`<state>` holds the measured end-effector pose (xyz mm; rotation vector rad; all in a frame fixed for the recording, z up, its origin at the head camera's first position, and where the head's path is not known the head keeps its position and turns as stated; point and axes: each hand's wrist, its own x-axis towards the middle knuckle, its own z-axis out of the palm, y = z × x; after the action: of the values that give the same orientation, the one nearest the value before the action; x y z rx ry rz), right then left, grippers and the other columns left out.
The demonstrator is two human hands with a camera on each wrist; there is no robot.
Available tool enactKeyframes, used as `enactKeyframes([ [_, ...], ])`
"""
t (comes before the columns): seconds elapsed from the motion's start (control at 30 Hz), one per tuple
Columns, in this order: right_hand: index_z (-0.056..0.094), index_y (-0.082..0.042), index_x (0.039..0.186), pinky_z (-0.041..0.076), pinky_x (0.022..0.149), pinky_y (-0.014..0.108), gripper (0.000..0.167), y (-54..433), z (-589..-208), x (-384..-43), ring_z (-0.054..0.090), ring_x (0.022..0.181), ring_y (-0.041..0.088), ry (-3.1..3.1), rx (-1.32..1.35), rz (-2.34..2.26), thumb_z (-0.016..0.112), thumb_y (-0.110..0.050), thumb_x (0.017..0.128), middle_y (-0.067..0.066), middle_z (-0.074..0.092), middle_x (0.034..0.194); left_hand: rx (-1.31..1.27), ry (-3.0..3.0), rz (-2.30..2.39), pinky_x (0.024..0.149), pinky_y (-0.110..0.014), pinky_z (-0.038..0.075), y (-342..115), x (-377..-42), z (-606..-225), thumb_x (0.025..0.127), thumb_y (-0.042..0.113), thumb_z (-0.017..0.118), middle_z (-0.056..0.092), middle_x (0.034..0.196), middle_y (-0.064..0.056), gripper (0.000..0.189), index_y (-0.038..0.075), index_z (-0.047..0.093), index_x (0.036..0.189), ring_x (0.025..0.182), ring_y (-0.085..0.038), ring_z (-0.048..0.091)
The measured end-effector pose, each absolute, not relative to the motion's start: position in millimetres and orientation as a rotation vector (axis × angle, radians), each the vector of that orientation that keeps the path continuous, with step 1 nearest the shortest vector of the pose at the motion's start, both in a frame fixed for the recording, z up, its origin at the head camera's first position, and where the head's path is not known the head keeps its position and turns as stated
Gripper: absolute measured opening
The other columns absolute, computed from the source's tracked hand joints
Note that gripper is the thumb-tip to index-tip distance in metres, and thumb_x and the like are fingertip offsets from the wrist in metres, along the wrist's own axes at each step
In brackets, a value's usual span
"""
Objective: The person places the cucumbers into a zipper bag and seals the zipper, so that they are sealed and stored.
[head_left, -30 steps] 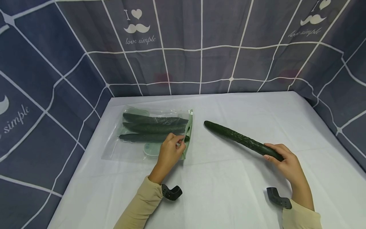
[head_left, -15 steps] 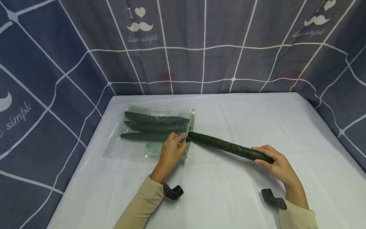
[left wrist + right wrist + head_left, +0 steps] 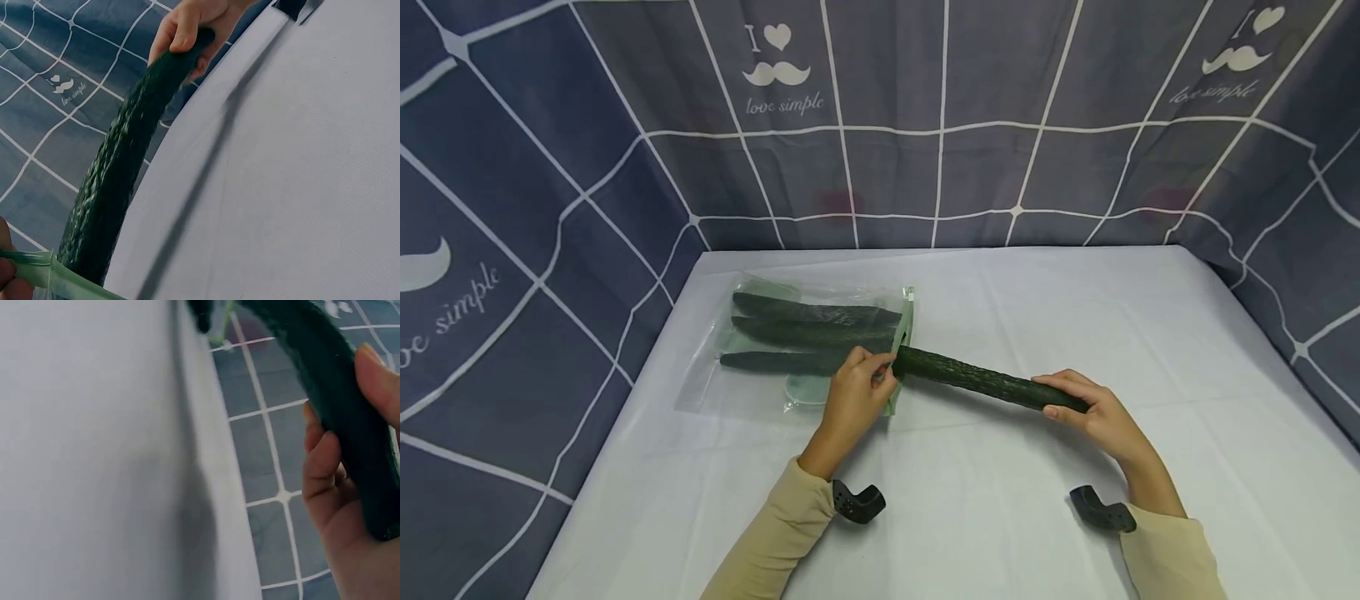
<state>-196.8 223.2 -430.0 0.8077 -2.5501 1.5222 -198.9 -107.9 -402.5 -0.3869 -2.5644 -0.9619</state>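
Note:
My right hand (image 3: pixel 1090 410) grips a long dark green cucumber (image 3: pixel 977 377) by its near end, fingers and thumb round it in the right wrist view. The far end of this cucumber is at the mouth of a clear zip bag (image 3: pixel 707 392), and its tip is hidden behind the bag's green edge and my left hand. With thumb and fingers my left hand (image 3: pixel 853 396) pinches the green zip edge (image 3: pixel 69 281) of the bag. Inside the bag lie three more cucumbers (image 3: pixel 816 333), side by side.
A white cloth covers the table (image 3: pixel 1000 508). Dark blue curtains (image 3: pixel 887 175) with a white grid stand behind it and at both sides. A pale green oval print (image 3: pixel 807 390) shows on the bag. Each wrist wears a black device (image 3: pixel 859 503).
My right hand has moved left with the cucumber, bringing its far end from the table right of the bag to the bag's mouth. The left hand keeps its pinch on the edge.

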Motion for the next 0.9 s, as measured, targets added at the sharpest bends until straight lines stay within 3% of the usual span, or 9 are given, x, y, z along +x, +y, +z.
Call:
enactKeyframes([
  [0.13,0.057,-0.001,0.121,0.042,0.075,0.016,0.038,229.8,-433.3,-220.0,0.051,0.094,0.003,-2.670,0.854,1.553,0.062,-0.003,0.083,0.000,0.058,0.112,-0.388,-2.573,-0.945,0.051,-0.016,0.043,-107.5,-199.5,-402.8,0.085,0.006,0.056,0.050,0.081,-0.007,0.023,0.002,0.068,0.104,0.060,-0.010,0.052],
  [0.23,0.057,0.000,0.122,0.044,0.077,0.017,0.037,236.2,-434.4,-236.6,0.052,0.095,-0.002,-2.813,0.853,1.607,0.059,-0.010,0.086,-0.007,0.058,0.112,-0.385,-2.587,-0.935,0.053,-0.015,0.044,-107.5,-199.7,-404.3,0.084,0.006,0.057,0.051,0.082,-0.007,0.023,0.003,0.068,0.104,0.061,-0.010,0.053],
  [0.37,0.052,0.008,0.123,0.049,0.070,0.023,0.040,241.1,-434.1,-252.0,0.055,0.087,-0.001,-2.942,0.910,1.789,0.055,-0.011,0.089,-0.017,0.059,0.108,-0.383,-2.605,-0.930,0.053,-0.015,0.043,-108.2,-198.2,-405.4,0.084,0.005,0.056,0.051,0.081,-0.006,0.023,0.002,0.068,0.103,0.060,-0.008,0.051],
  [0.43,0.051,0.009,0.124,0.049,0.063,0.027,0.039,242.2,-433.6,-256.2,0.056,0.076,0.003,-2.955,0.981,1.904,0.053,-0.009,0.090,-0.016,0.062,0.100,-0.378,-2.613,-0.930,0.052,-0.015,0.042,-108.6,-197.4,-405.8,0.084,0.006,0.056,0.051,0.081,-0.006,0.023,0.003,0.069,0.103,0.059,-0.007,0.049],
  [0.6,0.059,-0.010,0.122,0.048,0.057,0.032,0.034,243.7,-430.6,-259.5,0.053,0.062,0.012,-2.897,1.175,2.055,0.051,-0.004,0.090,-0.010,0.061,0.081,-0.368,-2.599,-0.933,0.051,-0.015,0.039,-109.2,-197.6,-404.9,0.084,0.007,0.056,0.050,0.079,-0.004,0.023,0.003,0.069,0.103,0.058,-0.006,0.045],
  [0.67,0.060,-0.016,0.120,0.049,0.060,0.030,0.035,243.5,-429.6,-260.2,0.057,0.066,0.010,-2.870,1.180,2.078,0.050,-0.003,0.090,-0.012,0.064,0.087,-0.367,-2.588,-0.933,0.051,-0.016,0.039,-109.3,-198.5,-403.8,0.084,0.007,0.056,0.050,0.079,-0.004,0.023,0.003,0.069,0.102,0.058,-0.007,0.045],
  [0.77,0.061,-0.014,0.121,0.049,0.064,0.025,0.035,241.2,-430.1,-263.0,0.060,0.078,0.005,-2.858,1.146,2.058,0.050,-0.002,0.089,-0.016,0.064,0.104,-0.367,-2.577,-0.918,0.051,-0.015,0.039,-109.3,-199.6,-403.4,0.083,0.006,0.057,0.051,0.078,-0.004,0.023,0.003,0.070,0.101,0.058,-0.007,0.048],
  [0.9,0.060,-0.011,0.121,0.047,0.064,0.023,0.033,234.3,-431.3,-269.4,0.057,0.077,0.002,-2.874,1.097,2.009,0.050,-0.005,0.090,-0.019,0.063,0.103,-0.369,-2.576,-0.909,0.050,-0.015,0.039,-109.8,-200.3,-404.0,0.082,0.006,0.057,0.052,0.078,-0.005,0.023,0.004,0.069,0.102,0.057,-0.008,0.049],
])
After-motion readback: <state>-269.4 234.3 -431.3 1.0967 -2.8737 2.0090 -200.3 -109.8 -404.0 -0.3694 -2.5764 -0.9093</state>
